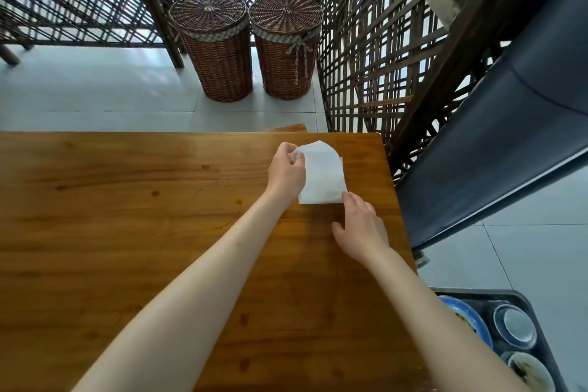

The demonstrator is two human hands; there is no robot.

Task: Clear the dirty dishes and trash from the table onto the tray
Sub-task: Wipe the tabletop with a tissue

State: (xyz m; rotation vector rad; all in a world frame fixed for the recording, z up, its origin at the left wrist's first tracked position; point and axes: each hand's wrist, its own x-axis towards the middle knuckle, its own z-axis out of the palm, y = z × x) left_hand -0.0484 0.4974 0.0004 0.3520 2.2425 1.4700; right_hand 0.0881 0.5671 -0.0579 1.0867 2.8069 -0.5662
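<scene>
A white paper napkin (323, 173) lies near the far right corner of the wooden table (127, 216). My left hand (286, 172) pinches its far left corner, which is lifted and curling over. My right hand (361, 227) presses the napkin's near right corner flat with straight fingertips. Beside the table at the lower right stands a dark tray (521, 299) holding a blue plate (467, 318), a blue-rimmed bowl (517, 326) and a soiled white bowl (531, 371).
Two lidded wicker baskets (211, 44) (286, 44) stand on the tiled floor beyond the table. Dark lattice screens (366, 67) run behind and to the right. A dark padded bench (509, 124) lies right of the table.
</scene>
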